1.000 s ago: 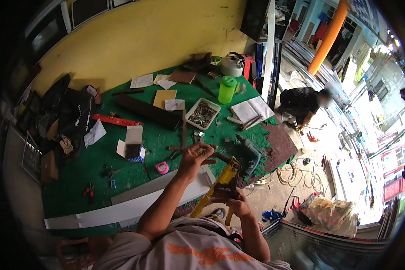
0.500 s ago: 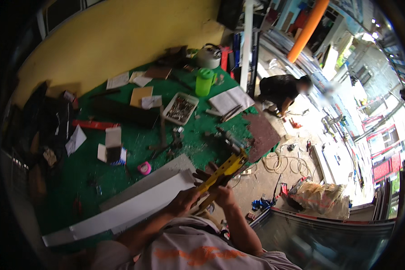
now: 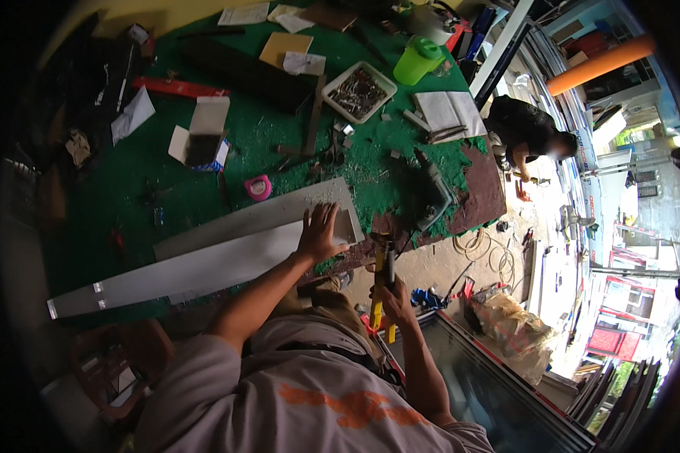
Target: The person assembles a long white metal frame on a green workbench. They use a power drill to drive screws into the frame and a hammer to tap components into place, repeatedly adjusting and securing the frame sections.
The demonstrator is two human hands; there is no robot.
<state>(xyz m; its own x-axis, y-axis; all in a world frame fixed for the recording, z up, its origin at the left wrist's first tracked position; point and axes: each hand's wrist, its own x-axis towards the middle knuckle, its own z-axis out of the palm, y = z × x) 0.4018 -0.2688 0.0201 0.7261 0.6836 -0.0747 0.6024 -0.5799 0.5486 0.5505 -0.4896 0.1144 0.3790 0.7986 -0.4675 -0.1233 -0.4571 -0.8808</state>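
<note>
Two hands busy: left hand (image 3: pixel 321 232) open, flat on grey panel (image 3: pixel 204 264), lengthwise across green bench (image 3: pixel 128 196). Right hand (image 3: pixel 394 296) gripping yellow-handled cutters (image 3: pixel 383 281), nose toward bench edge.

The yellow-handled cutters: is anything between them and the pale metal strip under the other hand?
Nothing visible. The right hand holds the yellow-handled cutters off the table edge; the left hand lies flat on the pale metal strip, with only a gap between.

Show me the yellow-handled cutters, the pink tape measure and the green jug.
Yellow-handled cutters (image 3: pixel 382 291): head view, on a handle.
Pink tape measure (image 3: pixel 258 187): head view, middle of its case.
Green jug (image 3: pixel 415 63): head view, on its side.
</note>
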